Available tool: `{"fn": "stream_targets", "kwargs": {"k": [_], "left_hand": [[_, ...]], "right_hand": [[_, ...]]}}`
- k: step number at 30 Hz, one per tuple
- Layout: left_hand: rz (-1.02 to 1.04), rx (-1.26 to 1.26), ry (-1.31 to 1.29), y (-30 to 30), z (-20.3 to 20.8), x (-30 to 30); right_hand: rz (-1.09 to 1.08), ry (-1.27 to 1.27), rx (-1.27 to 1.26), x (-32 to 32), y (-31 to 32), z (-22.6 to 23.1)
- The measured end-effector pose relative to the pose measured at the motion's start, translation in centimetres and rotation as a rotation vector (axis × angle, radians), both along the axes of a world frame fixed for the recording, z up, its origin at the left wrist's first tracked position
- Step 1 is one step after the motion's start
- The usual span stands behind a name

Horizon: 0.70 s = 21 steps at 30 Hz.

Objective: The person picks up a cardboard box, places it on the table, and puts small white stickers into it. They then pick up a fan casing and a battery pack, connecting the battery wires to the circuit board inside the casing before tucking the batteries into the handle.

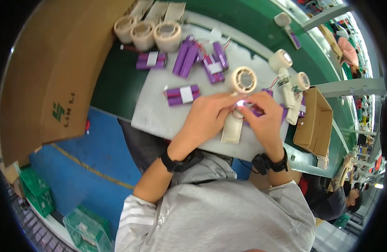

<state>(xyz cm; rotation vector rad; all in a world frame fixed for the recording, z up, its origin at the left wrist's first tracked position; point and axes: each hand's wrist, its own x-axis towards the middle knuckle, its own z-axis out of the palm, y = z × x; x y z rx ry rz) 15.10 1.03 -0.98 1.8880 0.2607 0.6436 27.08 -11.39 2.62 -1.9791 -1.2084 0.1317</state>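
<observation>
My left hand (208, 115) and my right hand (263, 115) meet over a cream handheld fan housing, fingertips pinched together. Between them is a small bright white piece (240, 103), too glaring to make out. The fan's round head (244, 80) lies just beyond my fingers, and its flat handle (231, 131) points toward me. Part of a purple battery pack (256, 111) shows under my right fingers; whether the hand grips it is hidden. Left of my left hand, another purple battery pack (181, 95) with a white label lies on the white foam mat (153, 115).
Several purple battery packs (186, 59) lie farther back. Cream fan housings (167, 36) stand in a row at back left; more fan parts (291, 94) lie at right beside an open cardboard box (313, 122). A large carton (55, 80) rises at left. A co-worker (334, 199) is at far right.
</observation>
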Motion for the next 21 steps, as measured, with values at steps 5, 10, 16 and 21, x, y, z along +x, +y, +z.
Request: {"fn": "stream_targets", "kwargs": {"k": [5, 10, 16, 21], "left_hand": [[-0.080, 0.097, -0.024, -0.1, 0.5, -0.2], [-0.124, 0.117, 0.017, 0.1, 0.7, -0.3], [-0.199, 0.021, 0.121, 0.5, 1.6, -1.0], [-0.163, 0.040, 0.116, 0.4, 1.3, -1.0]], "right_hand": [[0.050, 0.072, -0.120, 0.9, -1.2, -0.2], [0.105, 0.232, -0.240, 0.7, -1.4, 1.0], [0.151, -0.072, -0.106, -0.1, -4.1, 2.4], [0.016, -0.260, -0.099, -0.9, -6.6, 1.2]]}}
